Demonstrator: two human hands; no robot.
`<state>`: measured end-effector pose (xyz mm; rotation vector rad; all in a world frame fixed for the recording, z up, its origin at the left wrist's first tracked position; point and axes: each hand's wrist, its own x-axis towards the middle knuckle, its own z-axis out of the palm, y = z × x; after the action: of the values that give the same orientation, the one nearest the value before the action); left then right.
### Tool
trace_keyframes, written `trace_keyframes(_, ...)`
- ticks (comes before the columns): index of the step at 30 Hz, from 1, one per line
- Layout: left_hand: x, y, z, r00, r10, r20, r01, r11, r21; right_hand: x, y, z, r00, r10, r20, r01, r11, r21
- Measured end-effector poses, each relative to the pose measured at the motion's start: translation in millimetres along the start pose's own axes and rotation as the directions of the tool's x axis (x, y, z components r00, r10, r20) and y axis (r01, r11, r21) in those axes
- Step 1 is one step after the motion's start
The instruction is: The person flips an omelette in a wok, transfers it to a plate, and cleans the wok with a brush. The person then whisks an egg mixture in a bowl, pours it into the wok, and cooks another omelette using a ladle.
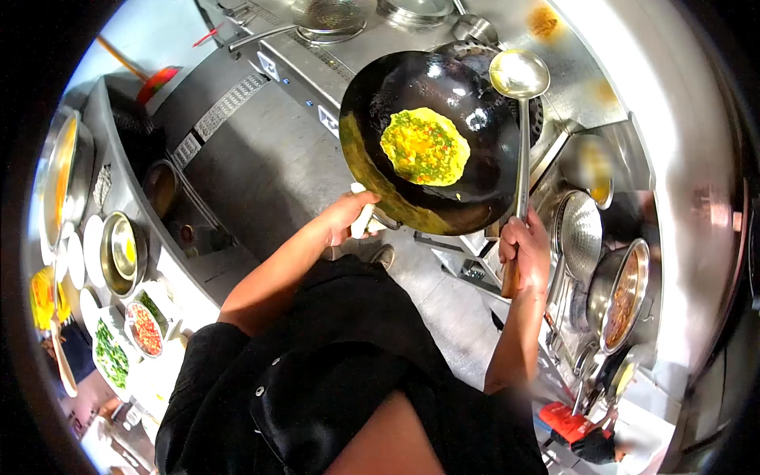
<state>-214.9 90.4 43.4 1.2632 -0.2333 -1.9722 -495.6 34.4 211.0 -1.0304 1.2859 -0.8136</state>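
Note:
A large black wok (483,170) is in front of me, with a round yellow omelette (426,147) flecked green and orange lying in it. My left hand (348,218) is closed around the wok's near-left edge with a folded white cloth (363,220) in its grip. In my right hand (524,247) is the wooden handle of a long metal ladle (520,75). The ladle's bowl is over the wok's far right rim, beside the burner. Nothing solid shows inside the ladle bowl.
To the right stand a perforated strainer (582,229) and a metal pot of brownish food (628,297). On the left counter are a bowl of chopped red pepper (144,328), chopped greens (111,356) and metal bowls (121,253). Another wire strainer (328,17) lies at the back.

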Motion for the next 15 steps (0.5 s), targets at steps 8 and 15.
trace_keyframes(8,-7.6,6.9,6.4,1.0,0.013,-0.005,-0.013,0.999,0.043,-58.9,16.7,-52.3,0.991,0.04,-0.126,-0.032,0.997,0.066)
trace_keyframes(15,5.7,0.2,-5.8,0.997,0.007,0.082,-0.01,0.999,0.031,-124.1,31.9,-59.2,0.961,0.114,-0.251,-0.072,0.982,0.173)
